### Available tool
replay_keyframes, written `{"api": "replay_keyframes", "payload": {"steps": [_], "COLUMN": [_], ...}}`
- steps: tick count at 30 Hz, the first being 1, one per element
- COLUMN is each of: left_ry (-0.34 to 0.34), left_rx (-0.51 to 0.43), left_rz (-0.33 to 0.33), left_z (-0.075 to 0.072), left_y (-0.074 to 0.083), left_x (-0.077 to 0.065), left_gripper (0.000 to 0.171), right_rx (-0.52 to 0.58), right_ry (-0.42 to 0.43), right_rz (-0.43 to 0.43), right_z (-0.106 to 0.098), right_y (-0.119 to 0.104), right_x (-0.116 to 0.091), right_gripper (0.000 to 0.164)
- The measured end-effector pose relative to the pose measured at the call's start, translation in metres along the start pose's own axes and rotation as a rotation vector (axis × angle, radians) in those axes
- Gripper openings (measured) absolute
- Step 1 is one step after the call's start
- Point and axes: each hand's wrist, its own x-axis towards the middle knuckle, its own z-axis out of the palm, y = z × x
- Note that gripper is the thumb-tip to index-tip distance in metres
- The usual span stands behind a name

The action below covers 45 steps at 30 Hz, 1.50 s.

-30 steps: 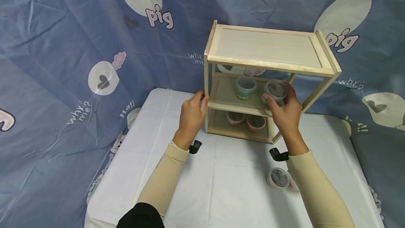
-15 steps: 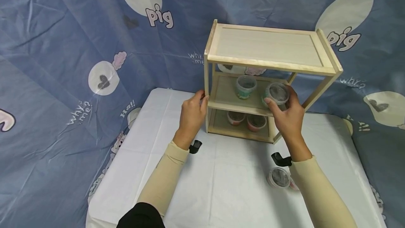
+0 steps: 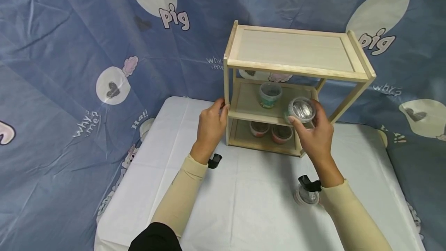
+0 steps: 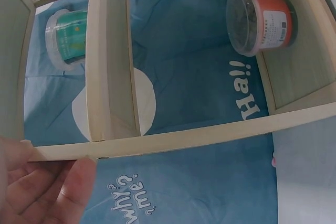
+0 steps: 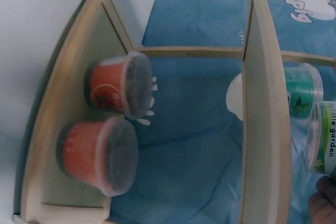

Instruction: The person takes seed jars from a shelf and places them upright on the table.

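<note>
Holding a green cup (image 3: 301, 110) in the right hand (image 3: 318, 133), with bent fingers round its side, over the right end of the middle shelf (image 3: 244, 100) of the rack (image 3: 296, 51). Tipping its base-to-lid axis off upright, with the lid turned toward the head camera. Gripping the rack by its left post in the left hand (image 3: 212, 129), with fingers closed on the wood. Can read "little garden" on the held cup only in the right wrist view; can see just a slice of it, at the top edge, in the left wrist view. Can see a second green cup (image 3: 270, 95) upright on the middle shelf, two red cups (image 3: 281, 134) below, partly hidden in the head view, and a loose cup (image 3: 306, 196) on the surface (image 3: 216, 204), partly behind the black wrist mount (image 3: 309, 184). Cannot make out the right fingertips behind the held cup
</note>
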Motion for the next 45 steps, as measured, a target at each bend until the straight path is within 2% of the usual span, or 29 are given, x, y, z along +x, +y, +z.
{"api": "replay_keyframes", "payload": {"steps": [6,11,19,24,28,38,45], "left_ry": [0.002,0.003,-0.005,-0.002,0.002,-0.005,0.000], "left_rx": [-0.005,-0.010,-0.009,-0.012,-0.012,-0.021,-0.014], "left_rz": [0.002,0.000,0.003,0.007,0.002,-0.009,-0.001], "left_z": [0.000,0.000,-0.001,-0.002,0.000,0.000,-0.001], "left_y": [-0.001,-0.001,0.001,0.002,0.002,0.003,0.003], "left_x": [0.000,0.000,0.000,0.001,0.001,0.000,0.000], "left_gripper": [0.023,0.024,0.025,0.025,0.023,0.025,0.025], "right_rx": [-0.024,-0.010,0.003,-0.031,-0.034,-0.038,-0.036], "right_ry": [0.000,-0.018,-0.020,-0.013,-0.019,-0.016,-0.027], "right_rz": [-0.016,0.005,0.047,0.025,0.041,0.003,0.015], "right_z": [0.000,-0.002,-0.006,-0.011,-0.014,-0.014,-0.016], "right_y": [0.002,0.002,-0.011,-0.002,0.005,-0.004,0.007], "right_x": [-0.011,-0.019,-0.029,-0.036,-0.043,-0.058,-0.071], "right_gripper": [0.074,0.075,0.072,0.076,0.078,0.075,0.082]}}
